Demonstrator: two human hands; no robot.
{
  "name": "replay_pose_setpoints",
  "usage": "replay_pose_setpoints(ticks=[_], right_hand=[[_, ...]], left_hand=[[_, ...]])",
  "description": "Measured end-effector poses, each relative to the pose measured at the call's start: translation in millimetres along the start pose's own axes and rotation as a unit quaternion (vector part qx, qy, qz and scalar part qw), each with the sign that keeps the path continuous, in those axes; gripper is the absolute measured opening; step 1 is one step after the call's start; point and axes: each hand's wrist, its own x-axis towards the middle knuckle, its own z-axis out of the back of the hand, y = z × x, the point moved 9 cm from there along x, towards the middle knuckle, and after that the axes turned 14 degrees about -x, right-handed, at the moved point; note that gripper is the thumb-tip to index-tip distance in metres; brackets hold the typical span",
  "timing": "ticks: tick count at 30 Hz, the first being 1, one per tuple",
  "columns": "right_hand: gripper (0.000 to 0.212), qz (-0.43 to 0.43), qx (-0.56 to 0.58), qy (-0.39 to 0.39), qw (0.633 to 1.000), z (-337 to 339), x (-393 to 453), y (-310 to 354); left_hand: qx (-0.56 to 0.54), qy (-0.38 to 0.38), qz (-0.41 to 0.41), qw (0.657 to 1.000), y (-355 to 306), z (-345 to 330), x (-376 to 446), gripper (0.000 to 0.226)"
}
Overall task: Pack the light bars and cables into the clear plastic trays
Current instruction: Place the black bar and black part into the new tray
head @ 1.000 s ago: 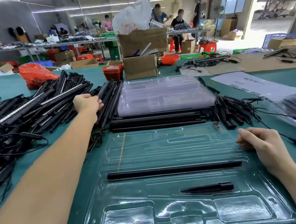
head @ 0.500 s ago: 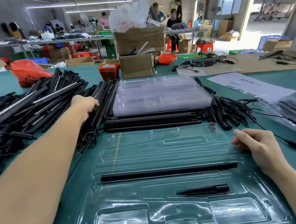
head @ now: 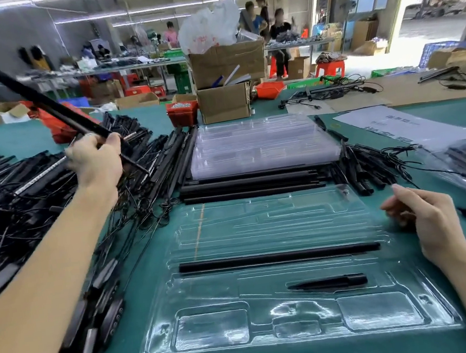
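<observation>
- Head camera view: your left hand (head: 93, 159) grips one long black light bar (head: 30, 95). Your fingers curl tight around its near end.
- That bar is up in the air. It tilts, and its far end points up to the top left corner.
- Right under your left hand is a big pile of black light bars and thin cables (head: 16, 205) on the green table (head: 12, 139).
- Your right hand (head: 424, 218) holds nothing. Its fingers are loosely bent, and it sits at the right edge of the clear plastic tray (head: 243, 344) in front of you. I cannot tell if the fingertips touch the tray.
- In that tray, one black bar (head: 279, 257) lies flat across the middle slot.
- A short black spike piece (head: 328, 282) lies in a slot below the bar, toward the right.
- The three pockets along the near edge of the tray have nothing in them.
- Just past the tray, a few more black bars (head: 251, 184) lie in a neat row.
- Behind those sits a stack of clear trays (head: 263, 144).
- To the right of that row is a small bunch of black spikes with cables (head: 369, 167).
- Farther back stand cardboard boxes (head: 224, 102) and a small red bin (head: 182, 113).
</observation>
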Motion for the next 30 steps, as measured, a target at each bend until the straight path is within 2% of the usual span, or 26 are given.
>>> replay_pose_setpoints(ticks=[2,4,6,10,13,19,21,25,27,28,30], right_hand=[[0.040,-0.005,0.006,-0.002,1.000,1.6,-0.8,-0.4],[0.042,-0.010,0.015,-0.003,1.000,2.8,-1.9,-0.3],[0.040,-0.014,0.022,-0.001,1.000,2.9,-2.2,0.3],[0.037,-0.021,0.036,-0.006,0.999,4.0,-1.5,-2.8],[0.036,-0.033,0.044,-0.004,0.998,5.5,-1.7,-4.3],[0.041,-0.094,0.055,0.017,0.994,3.3,0.0,-7.6],[0.038,-0.105,0.046,0.019,0.993,2.0,0.0,-1.4],[0.028,-0.051,-0.063,0.016,0.997,-12.7,0.1,38.4],[0.018,-0.009,-0.077,0.076,0.994,-40.5,-4.1,73.9],[0.029,0.011,-0.076,0.143,0.987,-62.6,-9.7,91.2],[0.072,0.039,-0.060,0.283,0.957,-112.0,-27.1,117.5]], left_hand=[[0.024,-0.013,-0.039,0.999,-23.0,7.7,-8.9,0.029],[0.021,0.004,-0.050,0.999,-41.6,7.4,-15.1,0.023],[0.018,0.051,-0.056,0.997,-58.6,0.0,-19.8,0.012],[-0.083,0.188,-0.104,0.973,-109.7,-19.8,-36.9,0.021],[-0.061,0.259,-0.131,0.955,-130.2,-27.9,-45.5,0.020],[0.093,0.339,-0.103,0.931,-62.2,-40.0,-79.6,0.021],[0.139,0.356,-0.103,0.918,-37.9,-43.6,-93.1,0.009],[0.139,0.371,-0.160,0.904,-19.3,-52.0,-125.8,0.007],[0.122,0.392,-0.172,0.895,-12.9,-60.5,-144.4,0.020],[0.115,0.405,-0.163,0.892,-8.3,-65.1,-152.0,0.026],[0.110,0.423,-0.149,0.887,-0.4,-73.4,-162.0,0.034]])
